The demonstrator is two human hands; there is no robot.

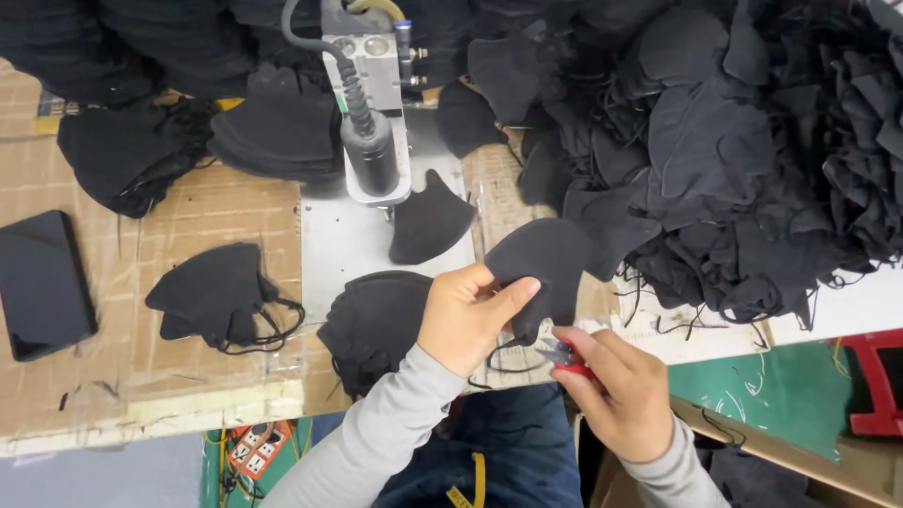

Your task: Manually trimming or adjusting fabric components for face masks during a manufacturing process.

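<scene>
Left hand (467,315) at centre frame, grasping black mask piece (543,268); thumb laid across lower left face of the piece, other fingers curled behind it; piece standing up from the fingers, spreading up and right of the thumb, held above the table edge; thin black cord looping down from the piece below the hand.

Right hand (623,400) lower right of centre, fingers clenched round small red-handled snips (564,355); blades pointing left, just beside the lower edge of the held piece, near the dangling cord; contact between blades and cord not clear.

Grey sleeves on both arms, entering from bottom edge.

Metal press machine (369,113) at top centre, on a pale metal plate (343,235); single black mask piece (430,223) lying under and right of the machine head; stack of black masks (374,325) just left of the left hand, overhanging the plate's lower edge.

Big heap of black mask pieces (743,150) filling upper right; smaller stacks (277,132) upper left of the machine; one folded mask with ear loops (218,296) on cardboard (141,376) at left; dark phone (42,282) at far left edge, well apart from the hands; red frame part (879,381) at right edge.
</scene>
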